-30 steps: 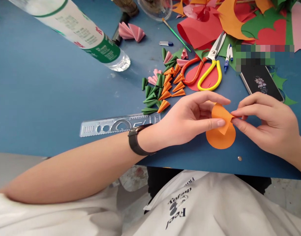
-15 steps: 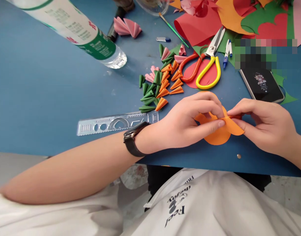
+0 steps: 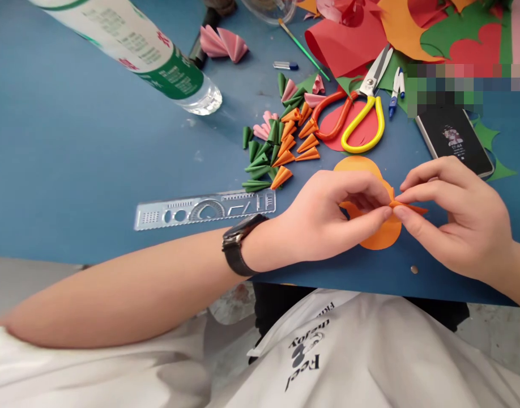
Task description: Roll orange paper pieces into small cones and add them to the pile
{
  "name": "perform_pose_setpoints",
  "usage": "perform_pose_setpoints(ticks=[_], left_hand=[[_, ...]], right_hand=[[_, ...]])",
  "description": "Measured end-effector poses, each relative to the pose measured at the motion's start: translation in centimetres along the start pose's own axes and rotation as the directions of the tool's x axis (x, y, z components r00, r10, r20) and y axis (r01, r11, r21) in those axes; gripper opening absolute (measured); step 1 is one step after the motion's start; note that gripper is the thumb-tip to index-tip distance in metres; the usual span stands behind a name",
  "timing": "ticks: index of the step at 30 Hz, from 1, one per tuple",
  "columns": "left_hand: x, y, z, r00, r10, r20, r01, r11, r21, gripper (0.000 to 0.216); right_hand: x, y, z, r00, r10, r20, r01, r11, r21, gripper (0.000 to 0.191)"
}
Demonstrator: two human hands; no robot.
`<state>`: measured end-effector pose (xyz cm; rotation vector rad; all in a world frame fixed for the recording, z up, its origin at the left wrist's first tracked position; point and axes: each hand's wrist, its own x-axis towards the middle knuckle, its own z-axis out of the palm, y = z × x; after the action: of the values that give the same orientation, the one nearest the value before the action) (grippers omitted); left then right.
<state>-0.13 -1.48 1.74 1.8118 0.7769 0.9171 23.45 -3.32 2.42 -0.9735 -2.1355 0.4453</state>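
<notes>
Table [image 3: 73, 170]: near edge lies well personward of the scissors [image 3: 362, 113]; a band of blue surface runs between that edge and the fingers. Folded orange paper [image 3: 419, 209]: personward of the scissors, right of their yellow handle. Long axis roughly left-right, visible end pointing right. Left hand [image 3: 345, 209] and right hand [image 3: 459, 221]: fingers of both pinching it. Orange rounds [image 3: 383, 235] beneath.

Blue table [image 3: 94, 158] under clear ruler [image 3: 207, 209]

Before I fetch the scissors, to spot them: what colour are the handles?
One red handle, one yellow handle; head view.
</notes>
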Motion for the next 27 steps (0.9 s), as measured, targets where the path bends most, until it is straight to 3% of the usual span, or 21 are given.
perform_pose_setpoints(ticks=[6, 9, 13, 18, 22, 27], left_hand=[[-0.1, 0.5, 0.2, 0.999, 0.037, -0.001, -0.037, 0.997, 0.063, 0.010], [-0.4, 0.2, 0.5, 0.999, -0.004, -0.049, 0.003, 1.000, -0.004, 0.001], [-0.6, -0.2, 0.6, 0.994, 0.013, -0.108, -0.018, 0.999, -0.046, 0.022], [-0.3, -0.2, 0.2, 0.988, -0.070, -0.139, 0.051, 0.990, -0.134, 0.016], [-0.1, -0.1, -0.1, 0.986, -0.129, -0.109, 0.108, 0.978, -0.178, 0.012], [-0.3, -0.1, 0.1, 0.998, -0.032, -0.049, 0.027, 0.994, -0.103, 0.005]], right_hand=[[0.1, -0.8, -0.1, 0.997, -0.071, 0.024, 0.073, 0.993, -0.091, 0.018], [0.0, -1.1, -0.1, 0.995, -0.097, 0.025, 0.099, 0.989, -0.114, 0.021], [-0.2, -1.0, -0.4, 0.987, -0.136, 0.079, 0.143, 0.987, -0.079, 0.027], [-0.4, -0.6, -1.2, 0.964, -0.213, 0.156, 0.229, 0.969, -0.091, 0.025], [-0.4, -0.7, -1.3, 0.990, -0.112, 0.080, 0.114, 0.993, -0.018, 0.012], [-0.6, -0.6, -0.6, 0.999, 0.044, 0.017, -0.046, 0.993, 0.111, 0.012]])
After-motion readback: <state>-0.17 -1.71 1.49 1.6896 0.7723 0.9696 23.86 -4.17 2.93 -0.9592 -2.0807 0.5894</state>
